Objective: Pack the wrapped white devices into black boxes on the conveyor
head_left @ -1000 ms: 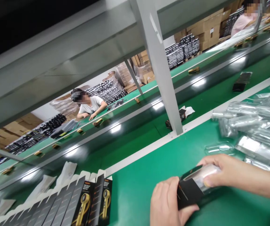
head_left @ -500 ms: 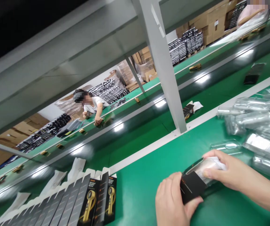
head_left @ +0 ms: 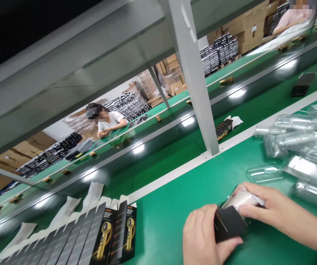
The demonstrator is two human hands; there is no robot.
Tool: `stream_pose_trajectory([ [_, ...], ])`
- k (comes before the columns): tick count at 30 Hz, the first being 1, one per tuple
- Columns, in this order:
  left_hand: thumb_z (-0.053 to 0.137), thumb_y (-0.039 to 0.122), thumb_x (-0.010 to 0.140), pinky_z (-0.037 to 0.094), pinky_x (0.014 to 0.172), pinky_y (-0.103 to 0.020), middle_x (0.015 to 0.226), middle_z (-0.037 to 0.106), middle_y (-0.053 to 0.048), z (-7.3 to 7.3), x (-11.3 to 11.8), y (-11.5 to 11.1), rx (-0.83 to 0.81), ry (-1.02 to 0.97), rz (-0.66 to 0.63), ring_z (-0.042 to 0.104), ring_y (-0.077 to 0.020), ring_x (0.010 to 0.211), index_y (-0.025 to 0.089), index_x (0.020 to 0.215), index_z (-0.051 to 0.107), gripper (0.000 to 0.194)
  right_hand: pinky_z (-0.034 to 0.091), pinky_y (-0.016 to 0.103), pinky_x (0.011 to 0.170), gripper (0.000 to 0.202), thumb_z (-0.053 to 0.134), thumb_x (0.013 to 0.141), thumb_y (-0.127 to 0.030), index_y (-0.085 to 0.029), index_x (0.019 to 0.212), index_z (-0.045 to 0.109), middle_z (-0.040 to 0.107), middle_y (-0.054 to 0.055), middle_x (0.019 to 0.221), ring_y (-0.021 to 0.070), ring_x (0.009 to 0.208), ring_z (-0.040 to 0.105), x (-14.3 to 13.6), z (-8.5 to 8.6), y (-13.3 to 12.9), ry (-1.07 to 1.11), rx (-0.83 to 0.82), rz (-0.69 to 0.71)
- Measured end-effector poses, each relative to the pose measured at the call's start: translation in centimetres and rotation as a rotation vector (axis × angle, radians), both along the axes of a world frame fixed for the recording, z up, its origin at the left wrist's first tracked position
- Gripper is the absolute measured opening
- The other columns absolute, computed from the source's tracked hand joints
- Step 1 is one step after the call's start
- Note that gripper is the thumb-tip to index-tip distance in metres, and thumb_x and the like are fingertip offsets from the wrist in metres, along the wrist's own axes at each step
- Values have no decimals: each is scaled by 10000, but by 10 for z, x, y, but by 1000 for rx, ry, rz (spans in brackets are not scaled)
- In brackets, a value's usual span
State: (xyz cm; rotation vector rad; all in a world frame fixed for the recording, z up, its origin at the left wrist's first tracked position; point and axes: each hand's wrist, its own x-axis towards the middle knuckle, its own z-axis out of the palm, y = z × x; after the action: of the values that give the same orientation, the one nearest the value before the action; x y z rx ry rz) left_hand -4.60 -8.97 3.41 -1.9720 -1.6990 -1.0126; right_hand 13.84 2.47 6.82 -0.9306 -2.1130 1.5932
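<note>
My left hand (head_left: 204, 233) is wrapped round a black box (head_left: 228, 223) above the green table, its thumb along the lower edge. My right hand (head_left: 260, 202) grips a clear plastic tray with a white-wrapped item (head_left: 241, 200) at the box's upper right end. Part of the tray is inside the box; the rest shows between the two hands. To the left stands a row of black boxes (head_left: 103, 235) with a gold device printed on the front and white flaps up.
Clear plastic trays (head_left: 307, 143) are piled at the right. A grey post (head_left: 195, 81) rises at the table's far edge. Beyond it, belts carry gold devices (head_left: 226, 80) and a black box (head_left: 224, 129). A person (head_left: 108, 119) sits across, another at the top right.
The tray has gone further into the box, and my right hand is closer to my left. Items on the belts have shifted slightly. The person across has drawn an arm back from the belt.
</note>
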Motion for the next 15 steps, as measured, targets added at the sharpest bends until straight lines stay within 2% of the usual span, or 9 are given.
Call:
stream_pose_trajectory([
  [3,426,660,841,560,669,-349,904,694,-93,-3,0,2,-27,18,-19,662,-211,760,146,1135,547,604,402,243,727,125,528,863,-318,-222,882,606,646,-25,880,161,822,577,-9,0,-3,22,47,38],
  [6,442,615,863,563,696,-347,925,686,-107,-10,-2,1,-73,27,-19,660,-215,785,145,1162,526,563,407,254,714,100,522,845,-250,-206,860,610,645,-12,867,166,813,580,-17,-1,-4,32,86,28],
  [8,445,608,865,567,707,-330,932,684,-102,-9,-8,-1,-116,36,-26,663,-208,801,154,1166,513,549,417,252,690,98,527,832,-231,-208,853,620,641,-14,839,165,792,581,-17,-1,0,40,83,18],
  [10,437,607,869,572,694,-312,934,685,-92,-2,-19,1,-171,31,-15,670,-200,803,171,1154,509,526,452,260,718,204,523,858,-306,-234,1022,621,653,-4,921,176,830,597,-9,-1,10,70,63,39],
  [12,483,560,870,576,680,-307,949,688,-89,13,-37,12,-241,26,62,679,-203,813,178,1147,513,473,481,316,831,472,520,876,-432,-308,1327,455,606,23,1192,213,978,598,7,-4,25,36,121,14],
  [13,533,511,862,576,685,-312,963,689,-90,21,-47,22,-279,34,115,683,-210,828,177,1146,520,438,458,385,921,595,531,865,-483,-351,1414,341,528,33,1331,251,1083,565,16,-8,34,-15,216,-21],
  [14,587,452,845,576,696,-318,975,691,-89,30,-57,34,-314,45,171,685,-217,844,172,1144,530,413,404,463,992,660,559,844,-500,-385,1437,296,446,30,1423,296,1178,510,26,-13,42,-86,351,-69],
  [15,633,397,821,573,714,-331,990,692,-91,37,-67,48,-342,65,215,684,-229,864,163,1133,545,399,318,541,1045,633,594,816,-492,-400,1403,374,426,24,1445,348,1244,446,34,-20,50,-137,511,-125],
])
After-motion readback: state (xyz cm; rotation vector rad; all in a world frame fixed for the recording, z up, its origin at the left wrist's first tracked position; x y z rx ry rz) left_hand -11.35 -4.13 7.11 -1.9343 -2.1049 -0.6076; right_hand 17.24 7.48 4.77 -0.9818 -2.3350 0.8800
